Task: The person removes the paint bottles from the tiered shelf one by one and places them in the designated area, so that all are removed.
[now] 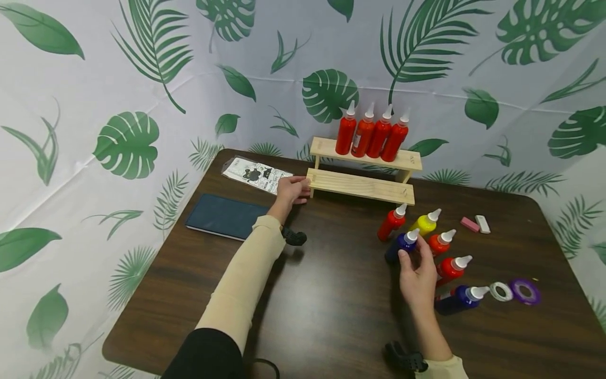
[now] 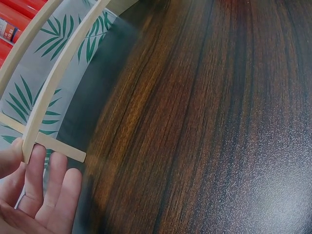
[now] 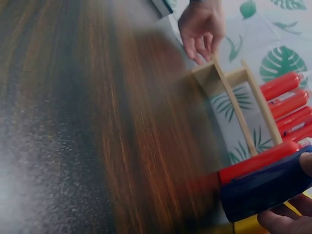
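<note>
Judging by how things lie, the shelving of the squeeze bottles is partway along: four red squeeze bottles [image 1: 377,139] stand in a row on the upper tier [image 1: 324,146] of the two-tier wooden stand [image 1: 360,185], and every bottle on the stand is up there, while six more are off it, at the right of the bench [image 1: 331,295]. One of those six, a dark blue bottle [image 1: 400,248], is gripped by the right hand [image 1: 418,279], thumb on one side and fingers round the other; whether its base touches the bench I cannot tell. The left hand [image 1: 291,190] pinches the left end of the stand's lower tier between thumb and fingers. Around the gripped bottle, the five others left on the bench are a red bottle [image 1: 389,226] just beside it, a yellow bottle [image 1: 423,225] behind, an orange-red bottle [image 1: 437,245] to its right, another red one [image 1: 447,271] nearer the person, and a second blue bottle [image 1: 454,300] nearest of all.
</note>
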`<action>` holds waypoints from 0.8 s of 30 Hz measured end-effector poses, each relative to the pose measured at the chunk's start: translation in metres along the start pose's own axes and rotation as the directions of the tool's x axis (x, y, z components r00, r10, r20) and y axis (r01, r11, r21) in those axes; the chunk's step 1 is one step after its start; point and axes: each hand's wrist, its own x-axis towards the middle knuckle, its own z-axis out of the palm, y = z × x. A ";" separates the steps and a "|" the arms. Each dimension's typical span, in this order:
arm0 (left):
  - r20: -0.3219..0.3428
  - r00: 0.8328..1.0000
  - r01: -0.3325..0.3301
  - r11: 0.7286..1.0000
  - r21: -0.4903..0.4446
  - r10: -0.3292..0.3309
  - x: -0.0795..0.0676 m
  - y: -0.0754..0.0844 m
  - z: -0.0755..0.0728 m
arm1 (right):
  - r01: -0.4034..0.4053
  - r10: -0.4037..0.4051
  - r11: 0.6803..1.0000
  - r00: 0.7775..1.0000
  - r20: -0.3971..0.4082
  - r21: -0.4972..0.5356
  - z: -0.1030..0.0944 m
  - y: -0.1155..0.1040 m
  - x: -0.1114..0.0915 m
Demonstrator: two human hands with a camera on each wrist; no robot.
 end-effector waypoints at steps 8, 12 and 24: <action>-0.002 1.000 0.007 1.000 0.003 -0.007 0.001 -0.001 0.000 | -0.026 0.026 1.000 1.000 -0.010 -0.017 0.003 0.004 0.006; -0.007 1.000 0.006 1.000 -0.004 -0.006 0.001 -0.001 0.000 | -0.017 0.017 1.000 1.000 -0.013 -0.017 0.005 0.010 0.009; -0.013 1.000 0.015 1.000 -0.005 -0.015 -0.001 0.001 0.001 | 0.063 -0.063 0.997 0.998 -0.009 -0.053 -0.010 -0.023 0.001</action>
